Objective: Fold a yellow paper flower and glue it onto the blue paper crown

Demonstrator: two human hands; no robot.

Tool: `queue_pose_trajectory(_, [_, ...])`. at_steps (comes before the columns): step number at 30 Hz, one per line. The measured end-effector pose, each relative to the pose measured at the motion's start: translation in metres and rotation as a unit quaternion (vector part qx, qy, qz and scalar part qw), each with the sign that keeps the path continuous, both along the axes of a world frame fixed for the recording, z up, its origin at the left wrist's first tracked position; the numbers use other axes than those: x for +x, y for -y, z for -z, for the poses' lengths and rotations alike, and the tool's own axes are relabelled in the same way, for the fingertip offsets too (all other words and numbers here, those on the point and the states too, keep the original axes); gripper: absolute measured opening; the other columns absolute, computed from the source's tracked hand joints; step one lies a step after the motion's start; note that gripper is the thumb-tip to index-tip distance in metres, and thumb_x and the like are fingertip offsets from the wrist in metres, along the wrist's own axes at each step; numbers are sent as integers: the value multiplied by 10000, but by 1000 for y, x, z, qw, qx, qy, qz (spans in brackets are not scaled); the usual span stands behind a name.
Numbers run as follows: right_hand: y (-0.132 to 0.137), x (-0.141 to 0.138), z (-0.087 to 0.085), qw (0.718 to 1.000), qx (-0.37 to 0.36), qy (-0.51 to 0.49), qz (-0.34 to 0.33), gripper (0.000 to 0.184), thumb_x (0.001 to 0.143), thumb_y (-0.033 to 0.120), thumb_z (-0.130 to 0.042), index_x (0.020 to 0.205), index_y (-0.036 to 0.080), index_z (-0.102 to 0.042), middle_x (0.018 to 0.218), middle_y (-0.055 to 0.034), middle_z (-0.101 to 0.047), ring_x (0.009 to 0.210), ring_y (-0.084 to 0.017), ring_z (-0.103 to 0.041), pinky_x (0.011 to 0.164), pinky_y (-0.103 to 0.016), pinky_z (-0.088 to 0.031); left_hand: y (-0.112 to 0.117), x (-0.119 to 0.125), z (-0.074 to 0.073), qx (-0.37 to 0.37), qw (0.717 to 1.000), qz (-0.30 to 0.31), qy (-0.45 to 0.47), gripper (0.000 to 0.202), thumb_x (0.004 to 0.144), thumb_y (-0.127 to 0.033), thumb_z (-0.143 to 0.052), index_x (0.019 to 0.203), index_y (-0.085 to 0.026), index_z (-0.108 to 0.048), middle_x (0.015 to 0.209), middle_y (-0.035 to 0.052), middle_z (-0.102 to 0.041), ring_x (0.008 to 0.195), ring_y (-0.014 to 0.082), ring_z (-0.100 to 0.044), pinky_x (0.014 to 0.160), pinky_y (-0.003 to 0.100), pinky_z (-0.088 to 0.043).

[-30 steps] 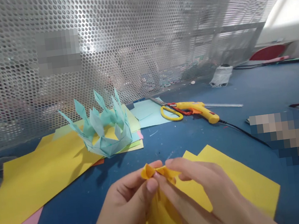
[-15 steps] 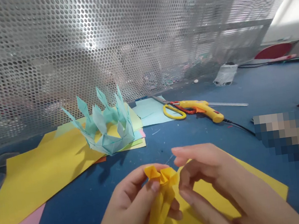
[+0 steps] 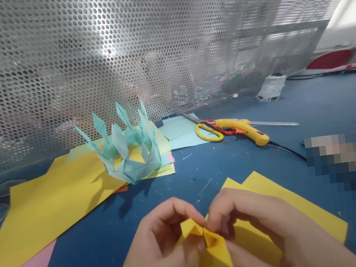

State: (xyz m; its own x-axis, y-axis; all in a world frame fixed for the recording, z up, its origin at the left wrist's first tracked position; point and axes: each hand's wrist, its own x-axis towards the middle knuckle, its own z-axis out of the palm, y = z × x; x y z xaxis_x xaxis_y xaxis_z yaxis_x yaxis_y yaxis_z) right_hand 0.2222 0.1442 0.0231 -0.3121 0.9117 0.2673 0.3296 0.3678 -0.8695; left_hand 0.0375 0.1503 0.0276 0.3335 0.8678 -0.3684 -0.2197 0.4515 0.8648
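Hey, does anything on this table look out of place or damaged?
Nothing visible looks spilled or torn. Slightly untidy: the metal scissors with yellow and red handles overlap the yellow plastic glue gun, and beneath the pale turquoise folded-paper crown, multicoloured paper sheets are stacked askew.

left hand (image 3: 151,249), right hand (image 3: 267,213) close together; both pinching, index fingers (image 3: 223,201) bent inward
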Motion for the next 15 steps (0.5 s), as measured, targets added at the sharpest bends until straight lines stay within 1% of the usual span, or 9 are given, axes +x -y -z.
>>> queue_pose_trajectory(1, [0,0,1,1000,6,-9,4,203,805,85,-594,819,279,-651,759,86,-702,650,-88,-668,602,-174,-537,-1,-1,3,18,1000,5,11,235,691,-234,-957,716,-219,-723,691,-58,-686,587,69,-555,514,143,-402])
queue_pose_trajectory(3, [-1,0,1,1000,3,-18,4,180,811,104,-643,810,283,-665,765,89,-711,658,-85,-680,613,-175,-538,-2,-2,9,53,997,19,47,259,675,-277,-987,727,-218,-740,713,-63,-688,634,66,-581,568,131,-432])
queue_pose_trajectory(4, [-1,1,1,1000,-1,-22,3,168,814,116,-676,811,285,-679,776,87,-720,676,-87,-692,630,-176,-543,-3,-3,12,66,995,28,65,263,671,-284,-993,741,-221,-747,737,-61,-700,667,70,-601,608,131,-451])
queue_pose_trajectory(6, [-2,2,-1,999,-13,-37,-2,153,828,138,-728,813,288,-711,802,78,-744,725,-95,-718,679,-181,-560,-4,-5,18,82,991,45,91,245,686,-248,-985,784,-234,-761,789,-58,-719,726,81,-621,670,138,-468])
queue_pose_trajectory(8, [-2,4,-3,998,-20,-58,-13,145,850,151,-757,813,290,-736,822,69,-770,761,-102,-735,718,-181,-573,-5,-8,21,99,990,50,91,170,770,-200,-918,816,-256,-764,826,-59,-709,753,91,-607,701,155,-473])
queue_pose_trajectory(10, [-1,5,-4,997,-23,-74,-30,151,862,151,-781,809,290,-751,835,63,-787,783,-104,-747,741,-174,-581,-4,-11,23,132,986,70,74,113,860,-185,-826,857,-274,-756,867,-49,-685,794,111,-594,747,183,-480])
queue_pose_trajectory(11, [0,6,-5,996,-25,-80,-36,152,864,153,-792,808,290,-757,837,62,-792,782,-103,-748,742,-168,-583,-4,-13,23,155,982,86,62,89,895,-205,-791,872,-276,-744,889,-41,-670,823,124,-586,775,200,-481])
queue_pose_trajectory(13, [1,7,-4,995,-24,-88,-43,157,858,154,-814,801,293,-768,822,65,-788,761,-97,-741,727,-156,-582,-3,-16,23,194,973,115,42,56,955,-305,-740,916,-280,-709,932,-25,-630,856,146,-553,796,228,-467])
queue_pose_trajectory(15, [1,6,-3,994,-31,-97,-45,158,850,159,-826,787,294,-773,813,65,-779,743,-94,-733,716,-153,-583,-1,-18,23,221,966,130,40,121,992,-382,-697,935,-279,-667,951,-25,-575,839,146,-499,775,239,-435])
